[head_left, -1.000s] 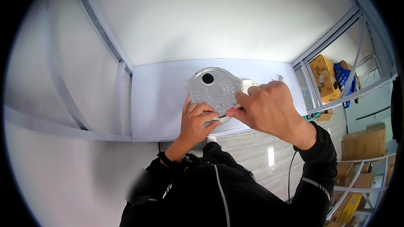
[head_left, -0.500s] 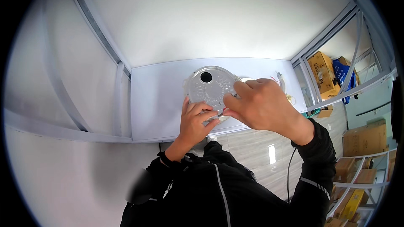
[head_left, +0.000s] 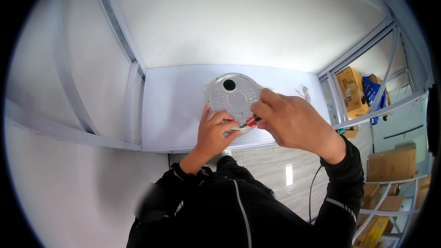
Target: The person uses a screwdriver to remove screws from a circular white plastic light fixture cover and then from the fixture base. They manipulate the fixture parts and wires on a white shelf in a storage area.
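On the white tabletop (head_left: 172, 110) lies a round silver metal cover (head_left: 237, 99) with embossed markings and a dark round spot near its far edge. My left hand (head_left: 212, 133) grips the cover's near rim, fingers bent over it and thumb at the edge. A screwdriver (head_left: 251, 120) with a red and black handle is held in my right hand (head_left: 296, 121). It tilts down to the left, its tip by the near rim close to my left fingertips. Those fingertips partly hide the tip and whatever it touches.
A light-coloured cable (head_left: 306, 93) with thin red wires lies right of the cover. White frame posts stand left and right of the table. Beyond the right frame are cardboard boxes (head_left: 353, 92), a blue bag (head_left: 374, 94) and a shelf of boxes. A black cable (head_left: 312, 186) hangs down at the right.
My right hand has shifted slightly right and turned, so the screwdriver's red handle now shows more. My left hand stays at the cover's rim. The whole view has shifted a little.
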`<state>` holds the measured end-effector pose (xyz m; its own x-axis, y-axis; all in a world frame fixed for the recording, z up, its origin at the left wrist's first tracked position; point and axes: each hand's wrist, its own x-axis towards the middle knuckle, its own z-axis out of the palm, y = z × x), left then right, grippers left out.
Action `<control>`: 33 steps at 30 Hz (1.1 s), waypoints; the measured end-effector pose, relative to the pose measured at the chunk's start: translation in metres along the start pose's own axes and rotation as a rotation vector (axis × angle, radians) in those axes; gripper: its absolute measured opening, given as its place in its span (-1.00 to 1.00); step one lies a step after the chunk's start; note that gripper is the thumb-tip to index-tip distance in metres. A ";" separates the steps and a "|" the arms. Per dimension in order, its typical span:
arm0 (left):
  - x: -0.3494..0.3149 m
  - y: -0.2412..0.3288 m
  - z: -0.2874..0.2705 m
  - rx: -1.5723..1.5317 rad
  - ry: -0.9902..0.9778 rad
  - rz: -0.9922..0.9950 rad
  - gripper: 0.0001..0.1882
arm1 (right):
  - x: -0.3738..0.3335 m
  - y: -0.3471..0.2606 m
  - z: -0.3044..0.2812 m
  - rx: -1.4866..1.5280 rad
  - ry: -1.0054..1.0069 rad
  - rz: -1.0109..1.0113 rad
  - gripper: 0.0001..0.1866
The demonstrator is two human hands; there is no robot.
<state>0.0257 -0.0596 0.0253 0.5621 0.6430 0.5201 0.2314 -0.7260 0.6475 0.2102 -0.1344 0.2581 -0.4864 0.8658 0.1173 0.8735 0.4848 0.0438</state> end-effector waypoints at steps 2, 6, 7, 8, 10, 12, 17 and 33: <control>0.000 0.000 -0.001 0.008 0.007 0.005 -0.73 | 0.003 -0.004 -0.007 -0.018 -0.045 0.010 -0.74; -0.001 -0.001 -0.001 0.028 0.018 0.005 -0.73 | 0.006 -0.009 0.001 -0.123 -0.018 0.153 -0.66; 0.000 0.000 0.000 0.020 0.012 0.006 -0.73 | 0.006 -0.014 0.007 -0.128 -0.015 0.285 -0.64; 0.001 0.001 0.000 0.013 0.007 0.008 -0.73 | 0.005 -0.018 0.010 -0.133 -0.011 0.417 -0.63; 0.000 0.001 0.000 0.010 0.002 0.008 -0.72 | 0.009 -0.024 0.003 -0.146 -0.163 0.488 -0.66; -0.001 -0.001 0.000 0.020 0.004 0.007 -0.73 | 0.009 -0.028 -0.007 -0.116 -0.194 0.440 -0.67; -0.001 -0.001 -0.001 0.006 0.000 -0.003 -0.74 | -0.004 -0.007 -0.012 0.294 0.001 0.056 -0.53; 0.001 0.000 -0.003 -0.005 0.026 0.032 -0.75 | 0.012 -0.015 0.003 -0.172 -0.129 0.509 -0.65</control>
<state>0.0243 -0.0583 0.0276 0.5485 0.6254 0.5549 0.2093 -0.7453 0.6331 0.1915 -0.1310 0.2558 0.0092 0.9990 0.0441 0.9842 -0.0169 0.1765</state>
